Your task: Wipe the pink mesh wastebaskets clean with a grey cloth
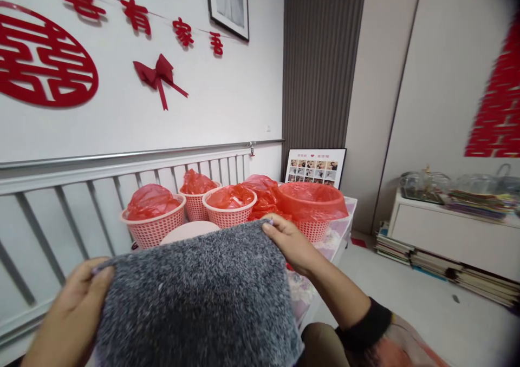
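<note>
A grey, fluffy cleaning cloth (203,286) hangs spread out in front of me, its lower part running out of the picture. My left hand (77,307) pinches its upper left corner between thumb and fingers. At the upper right corner, my right hand (290,242) grips the cloth the same way. Just behind its top edge shows a pale pink round surface (190,230), partly hidden by the cloth. Pink plastic baskets, among them one (154,223) at the left and one (229,204) in the middle, stand beyond it with red plastic bags inside.
A larger basket (314,229) with a red bag over its rim stands at the table's (345,221) right side. A white radiator (52,210) runs along the left wall. On the right, a white cabinet (442,237) carries glassware and stacked magazines. A framed photo board (317,166) leans behind.
</note>
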A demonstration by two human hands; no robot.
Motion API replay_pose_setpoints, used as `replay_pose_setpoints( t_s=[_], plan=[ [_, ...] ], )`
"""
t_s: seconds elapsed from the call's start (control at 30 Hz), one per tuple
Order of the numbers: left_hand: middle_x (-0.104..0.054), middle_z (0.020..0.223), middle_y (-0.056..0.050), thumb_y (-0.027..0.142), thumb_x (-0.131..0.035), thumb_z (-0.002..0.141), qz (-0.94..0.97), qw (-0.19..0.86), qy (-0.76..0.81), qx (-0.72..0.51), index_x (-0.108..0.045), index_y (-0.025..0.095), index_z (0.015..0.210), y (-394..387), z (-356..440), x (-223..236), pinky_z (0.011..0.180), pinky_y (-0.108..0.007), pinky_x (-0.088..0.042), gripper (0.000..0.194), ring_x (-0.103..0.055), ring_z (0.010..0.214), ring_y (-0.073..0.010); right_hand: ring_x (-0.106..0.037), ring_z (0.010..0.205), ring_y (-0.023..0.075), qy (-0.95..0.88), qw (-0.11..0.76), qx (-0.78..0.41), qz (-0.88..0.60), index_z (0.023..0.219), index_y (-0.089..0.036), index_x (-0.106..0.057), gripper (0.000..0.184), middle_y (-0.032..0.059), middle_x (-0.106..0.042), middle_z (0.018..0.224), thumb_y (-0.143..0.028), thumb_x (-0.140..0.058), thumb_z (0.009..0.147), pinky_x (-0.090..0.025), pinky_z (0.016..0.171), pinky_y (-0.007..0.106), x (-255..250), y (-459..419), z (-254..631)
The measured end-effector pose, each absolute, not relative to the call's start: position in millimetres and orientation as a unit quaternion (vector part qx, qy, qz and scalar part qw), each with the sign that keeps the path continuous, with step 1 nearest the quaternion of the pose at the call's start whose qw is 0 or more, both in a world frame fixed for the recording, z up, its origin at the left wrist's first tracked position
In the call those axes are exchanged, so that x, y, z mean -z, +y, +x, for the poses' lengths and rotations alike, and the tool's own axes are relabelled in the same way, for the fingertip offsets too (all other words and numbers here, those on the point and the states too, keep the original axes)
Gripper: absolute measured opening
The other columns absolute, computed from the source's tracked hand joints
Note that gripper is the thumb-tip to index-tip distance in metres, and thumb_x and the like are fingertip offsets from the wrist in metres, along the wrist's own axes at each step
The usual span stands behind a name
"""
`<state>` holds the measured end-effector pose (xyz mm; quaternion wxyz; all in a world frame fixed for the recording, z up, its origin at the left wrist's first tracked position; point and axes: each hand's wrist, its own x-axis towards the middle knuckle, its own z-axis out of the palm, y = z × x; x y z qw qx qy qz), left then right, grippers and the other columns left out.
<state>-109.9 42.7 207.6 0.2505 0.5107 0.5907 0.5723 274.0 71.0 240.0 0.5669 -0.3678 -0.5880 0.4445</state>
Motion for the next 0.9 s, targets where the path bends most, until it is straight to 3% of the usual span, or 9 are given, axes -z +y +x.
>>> replay_pose_setpoints(
  t_s=[0.2,0.33,0.43,0.5,0.57,0.63,0.7,0.77,0.9],
  plan=[
    [-0.075,0.084,0.004,0.057,-0.072,0.08,0.442,0.472,0.512,-0.565,-0.06,0.025,0.113,59,-72,-200,0.067,-0.025,-0.05,0.048,-0.067,0.078,-0.0176,-0.054,0.071,0.014,-0.509,0.551,-0.536,-0.388,0.082,-0.02,-0.061,0.048,-0.0025,-0.062,0.077,-0.056,-0.087,0.064,-0.041,0.07,0.028,-221,93,269],
    [-0.076,0.11,0.001,0.058,-0.067,0.084,0.461,0.522,0.458,-0.553,-0.058,0.027,0.123,47,-37,-198,0.076,-0.028,-0.052,0.051,-0.068,0.099,-0.0209,-0.061,0.075,0.0136,-0.492,0.549,-0.606,-0.297,0.094,-0.021,-0.065,0.043,-0.0018,-0.066,0.083,-0.048,-0.087,0.07,-0.046,0.073,0.026,-234,63,238],
    [-0.073,0.122,-0.002,0.057,-0.064,0.087,0.47,0.585,0.401,-0.525,-0.056,0.028,0.128,36,-8,-197,0.077,-0.031,-0.054,0.05,-0.068,0.106,-0.0235,-0.057,0.066,0.0106,-0.522,0.514,-0.628,-0.264,0.107,-0.025,-0.067,0.042,-0.0024,-0.065,0.085,-0.05,-0.082,0.076,-0.046,0.063,0.024,-232,39,206],
    [-0.071,0.126,-0.005,0.056,-0.06,0.09,0.497,0.576,0.383,-0.524,-0.056,0.028,0.13,30,7,-196,0.086,-0.034,-0.055,0.049,-0.067,0.112,-0.025,-0.052,0.06,0.0085,-0.573,0.472,-0.605,-0.287,0.118,-0.029,-0.067,0.041,-0.0017,-0.066,0.089,-0.048,-0.076,0.083,-0.043,0.056,0.021,-228,30,191],
    [-0.069,0.132,-0.006,0.057,-0.059,0.09,0.532,0.539,0.374,-0.535,-0.058,0.028,0.131,28,14,-196,0.099,-0.035,-0.051,0.051,-0.062,0.122,-0.026,-0.057,0.067,0.0102,-0.635,0.443,-0.55,-0.312,0.129,-0.033,-0.065,0.039,0.0009,-0.068,0.103,-0.04,-0.067,0.091,-0.048,0.059,0.023,-225,24,186],
    [-0.068,0.134,-0.007,0.056,-0.068,0.083,0.551,0.511,0.373,-0.545,-0.06,0.026,0.131,27,17,-198,0.105,-0.037,-0.049,0.057,-0.059,0.127,-0.0284,-0.066,0.094,0.0171,-0.702,0.431,-0.477,-0.306,0.134,-0.034,-0.064,0.04,0.0028,-0.068,0.124,-0.031,-0.058,0.095,-0.055,0.083,0.033,-227,19,187],
    [-0.072,0.127,-0.009,0.053,-0.076,0.074,0.546,0.497,0.401,-0.543,-0.064,0.023,0.125,28,19,-201,0.102,-0.039,-0.052,0.061,-0.063,0.122,-0.0313,-0.058,0.126,0.0222,-0.752,0.422,-0.418,-0.286,0.137,-0.035,-0.062,0.045,0.0017,-0.061,0.141,-0.023,-0.053,0.095,-0.045,0.109,0.042,-230,15,190],
    [-0.076,0.116,-0.01,0.053,-0.076,0.073,0.53,0.484,0.448,-0.533,-0.069,0.021,0.116,29,21,-202,0.096,-0.041,-0.056,0.055,-0.067,0.114,-0.0325,-0.047,0.14,0.0225,-0.777,0.408,-0.397,-0.271,0.139,-0.035,-0.06,0.051,-0.0001,-0.056,0.149,-0.017,-0.052,0.092,-0.033,0.12,0.045,-232,12,191],
    [-0.079,0.108,-0.01,0.056,-0.07,0.075,0.516,0.453,0.485,-0.542,-0.075,0.023,0.101,31,19,-198,0.103,-0.046,-0.053,0.042,-0.068,0.113,-0.0351,-0.065,0.113,0.0215,-0.763,0.435,-0.381,-0.29,0.131,-0.032,-0.064,0.041,0.0048,-0.069,0.126,-0.022,-0.058,0.091,-0.053,0.097,0.039,-225,14,196]
  ],
)
